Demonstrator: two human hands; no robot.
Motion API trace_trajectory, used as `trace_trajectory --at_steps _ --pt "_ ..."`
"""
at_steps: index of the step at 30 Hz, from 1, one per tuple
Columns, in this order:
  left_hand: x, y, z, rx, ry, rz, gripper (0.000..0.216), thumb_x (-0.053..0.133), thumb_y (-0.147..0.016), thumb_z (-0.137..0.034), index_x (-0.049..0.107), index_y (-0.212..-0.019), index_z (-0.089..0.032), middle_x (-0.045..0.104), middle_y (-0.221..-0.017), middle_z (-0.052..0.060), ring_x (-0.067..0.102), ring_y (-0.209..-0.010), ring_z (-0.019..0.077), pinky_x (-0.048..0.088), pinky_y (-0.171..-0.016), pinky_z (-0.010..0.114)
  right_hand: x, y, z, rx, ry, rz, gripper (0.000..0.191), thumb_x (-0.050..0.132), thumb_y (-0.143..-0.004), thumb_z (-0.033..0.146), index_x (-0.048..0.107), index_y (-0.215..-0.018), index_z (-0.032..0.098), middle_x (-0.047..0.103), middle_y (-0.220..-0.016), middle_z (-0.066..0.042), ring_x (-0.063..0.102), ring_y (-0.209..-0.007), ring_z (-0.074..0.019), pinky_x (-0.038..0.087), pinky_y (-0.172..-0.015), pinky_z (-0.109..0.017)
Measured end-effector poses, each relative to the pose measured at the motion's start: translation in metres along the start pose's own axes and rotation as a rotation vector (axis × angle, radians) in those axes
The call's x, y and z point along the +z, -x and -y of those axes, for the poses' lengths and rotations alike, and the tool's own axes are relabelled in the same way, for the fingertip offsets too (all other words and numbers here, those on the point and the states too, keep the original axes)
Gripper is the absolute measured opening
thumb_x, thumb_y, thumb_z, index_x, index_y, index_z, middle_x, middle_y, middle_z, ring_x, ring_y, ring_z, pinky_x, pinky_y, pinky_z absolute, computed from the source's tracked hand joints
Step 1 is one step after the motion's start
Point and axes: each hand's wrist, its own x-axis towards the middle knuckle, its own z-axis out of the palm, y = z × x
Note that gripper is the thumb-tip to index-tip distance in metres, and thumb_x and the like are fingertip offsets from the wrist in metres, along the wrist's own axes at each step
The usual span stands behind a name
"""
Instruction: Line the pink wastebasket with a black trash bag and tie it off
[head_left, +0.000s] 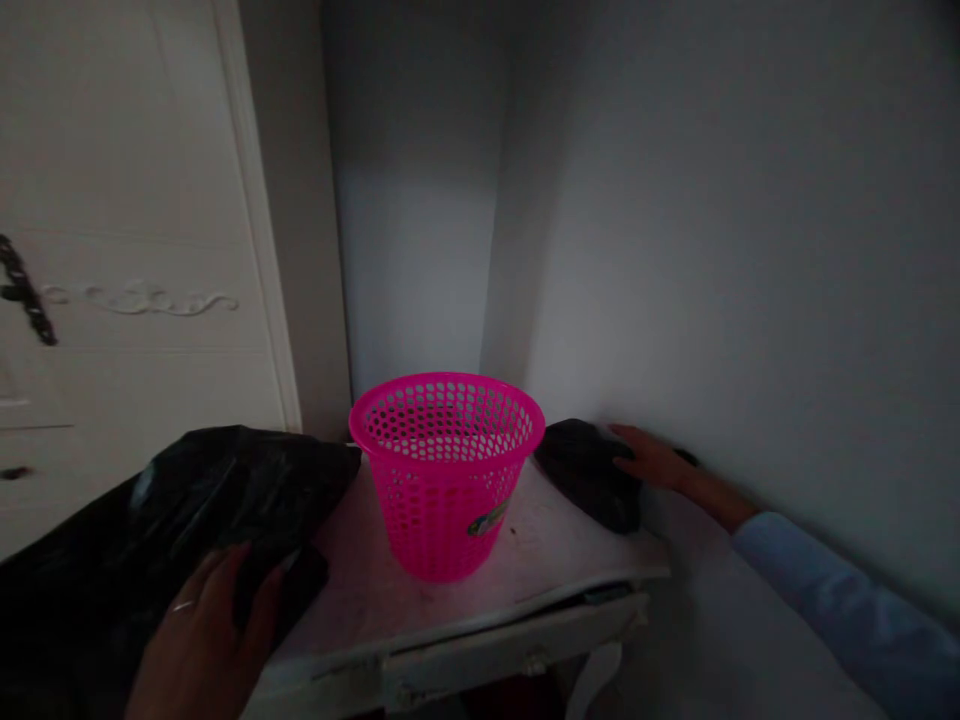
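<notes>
A bright pink perforated plastic basket point(447, 470) stands upright on a small white table point(525, 570) in a dim corner. My left hand point(206, 635), a ring on one finger, lies on a large black plastic bag point(187, 520) at the table's left end, fingers curled over a fold of it. My right hand point(651, 458), in a light blue sleeve, reaches along the wall and rests on a smaller black bundle point(589, 475) to the right of the basket. The basket's inside looks empty from here.
White walls close in behind and to the right of the table. A white panelled door point(135, 250) with a dark handle point(26, 295) stands at the left. The table has a drawer front point(510, 650) along its near edge.
</notes>
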Motion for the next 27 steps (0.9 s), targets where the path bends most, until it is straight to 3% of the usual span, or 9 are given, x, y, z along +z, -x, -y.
trace_trajectory --at_steps 3,6,11,16,22,27 --pt "0.006 0.006 -0.033 0.021 0.078 0.028 0.053 0.049 -0.087 -0.055 0.061 -0.120 -0.016 0.068 -0.126 0.021 0.065 -0.118 0.0389 0.051 -0.105 0.058 0.017 -0.009 0.003 -0.036 -0.011 0.056 0.062 0.060 -0.079 0.019 0.057 -0.141 0.011 0.059 -0.144 -0.021 0.057 -0.135 -0.0332 0.043 -0.117 -0.048" --pt "0.020 0.016 -0.054 -0.002 0.203 0.060 0.051 0.052 -0.087 -0.055 0.061 -0.123 -0.020 0.068 -0.130 0.016 0.065 -0.121 0.0348 0.052 -0.105 0.055 0.026 -0.013 0.008 -0.022 -0.006 0.097 0.054 0.059 -0.078 0.015 0.065 -0.131 0.010 0.067 -0.132 -0.022 0.066 -0.122 -0.0350 0.050 -0.108 -0.049" --pt "0.044 0.037 -0.062 -0.120 0.335 0.090 0.056 0.055 -0.084 -0.058 0.061 -0.124 -0.018 0.068 -0.130 0.018 0.066 -0.119 0.0363 0.051 -0.105 0.060 0.007 -0.016 0.009 0.025 -0.013 0.088 0.037 0.054 -0.082 0.018 0.074 -0.112 0.015 0.075 -0.115 -0.019 0.073 -0.106 -0.0349 0.056 -0.095 -0.045" --pt "0.060 0.056 -0.062 -0.108 0.382 0.109 0.046 0.054 -0.087 -0.053 0.067 -0.118 -0.021 0.073 -0.123 0.016 0.068 -0.117 0.0356 0.056 -0.100 0.057 -0.056 -0.028 0.021 0.143 -0.208 -0.188 0.037 0.049 -0.087 0.026 0.072 -0.113 0.013 0.075 -0.110 -0.021 0.072 -0.099 -0.0354 0.055 -0.087 -0.045" --pt "0.073 0.082 -0.053 0.068 0.382 0.070 0.036 0.053 -0.092 -0.049 0.071 -0.112 -0.025 0.076 -0.114 0.010 0.073 -0.105 0.0286 0.064 -0.088 0.042 -0.159 -0.048 0.073 0.200 -0.345 -0.642 0.028 0.058 -0.080 0.026 0.072 -0.103 0.018 0.075 -0.104 -0.017 0.070 -0.097 -0.0345 0.052 -0.084 -0.047" --pt "0.086 0.107 -0.048 0.134 0.395 0.020 0.034 0.054 -0.093 -0.050 0.074 -0.102 -0.025 0.078 -0.099 0.008 0.076 -0.091 0.0253 0.066 -0.077 0.035 -0.235 -0.069 0.130 0.026 -0.465 -0.891 0.012 0.059 -0.078 0.028 0.067 -0.088 0.029 0.073 -0.099 -0.006 0.067 -0.096 -0.0337 0.050 -0.084 -0.052"
